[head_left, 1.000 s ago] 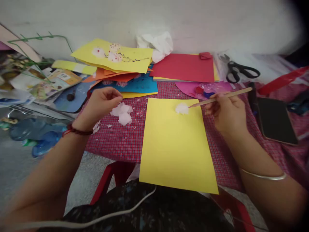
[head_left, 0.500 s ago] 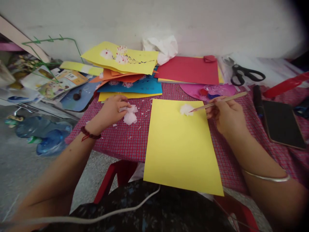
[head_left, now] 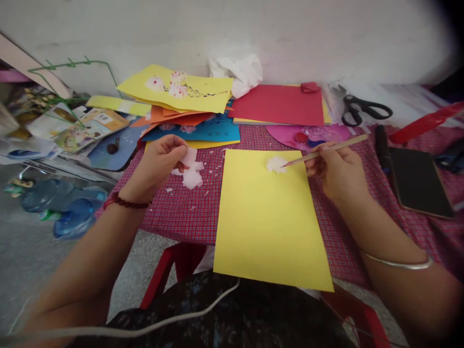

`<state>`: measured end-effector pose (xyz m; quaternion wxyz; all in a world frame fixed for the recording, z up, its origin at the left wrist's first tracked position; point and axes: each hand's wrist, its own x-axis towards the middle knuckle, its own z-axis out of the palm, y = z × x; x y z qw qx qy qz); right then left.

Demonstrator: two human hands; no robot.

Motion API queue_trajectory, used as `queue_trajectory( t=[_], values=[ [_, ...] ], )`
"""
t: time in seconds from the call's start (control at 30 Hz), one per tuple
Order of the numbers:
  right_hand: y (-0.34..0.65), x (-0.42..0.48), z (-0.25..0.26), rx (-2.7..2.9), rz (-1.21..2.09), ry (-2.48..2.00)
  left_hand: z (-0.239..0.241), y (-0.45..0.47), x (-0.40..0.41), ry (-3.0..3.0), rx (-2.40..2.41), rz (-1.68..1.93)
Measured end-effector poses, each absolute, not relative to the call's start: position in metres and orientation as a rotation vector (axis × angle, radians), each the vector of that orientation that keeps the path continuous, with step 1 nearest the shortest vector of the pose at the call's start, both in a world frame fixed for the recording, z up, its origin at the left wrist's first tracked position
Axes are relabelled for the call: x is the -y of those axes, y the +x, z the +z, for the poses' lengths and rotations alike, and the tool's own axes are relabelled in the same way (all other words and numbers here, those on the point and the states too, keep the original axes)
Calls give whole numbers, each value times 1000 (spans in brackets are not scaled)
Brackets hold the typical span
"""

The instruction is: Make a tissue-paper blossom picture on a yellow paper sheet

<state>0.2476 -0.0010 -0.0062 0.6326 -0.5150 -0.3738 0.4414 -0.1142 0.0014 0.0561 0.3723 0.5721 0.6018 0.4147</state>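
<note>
A yellow sheet of paper point(head_left: 270, 227) lies in front of me, reaching past the table's near edge. Near its top sits a white tissue paper flower point(head_left: 276, 164). My right hand point(head_left: 339, 169) is closed around a thin wooden stick point(head_left: 342, 145), whose reddish tip touches or hovers just over the flower; I cannot tell which. Left of the sheet, my left hand point(head_left: 165, 159) pinches a pale pink piece of tissue paper point(head_left: 189, 156) between thumb and fingers. More tissue pieces point(head_left: 192, 179) lie on the checked cloth just beneath it, among small scraps.
Behind are stacked coloured cards point(head_left: 192, 128), a decorated yellow card point(head_left: 203, 94), red paper point(head_left: 279, 106) and crumpled white tissue point(head_left: 239, 72). A pink palette point(head_left: 277, 135) with paint stands beyond the sheet. Scissors point(head_left: 362, 108) and a dark phone point(head_left: 420, 181) lie at right.
My left hand has lifted from the tissue pile and turned, now with a piece of tissue paper pinched in its fingers. The right hand keeps the stick's tip at the flower.
</note>
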Motion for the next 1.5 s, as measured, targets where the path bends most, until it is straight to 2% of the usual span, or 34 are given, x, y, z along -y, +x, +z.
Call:
queue_trajectory(
  t=[0.5, 0.7, 0.97, 1.2, 1.5],
  values=[
    [242, 3, -14, 1177, 1099, -1175, 46, 7, -34, 1370, -1024, 678],
    [243, 0, -20, 1168, 1077, -1171, 25, 16, -42, 1227, -977, 705],
    [242, -2, -22, 1074, 1085, -1249, 11, 11, -37, 1408, -1008, 493],
    [242, -2, -21, 1069, 1088, -1235, 0, 34, -32, 1468, -931, 628],
    [241, -1, -19, 1097, 1068, -1233, -6, 45, -28, 1623, -1076, 751]
  ],
)
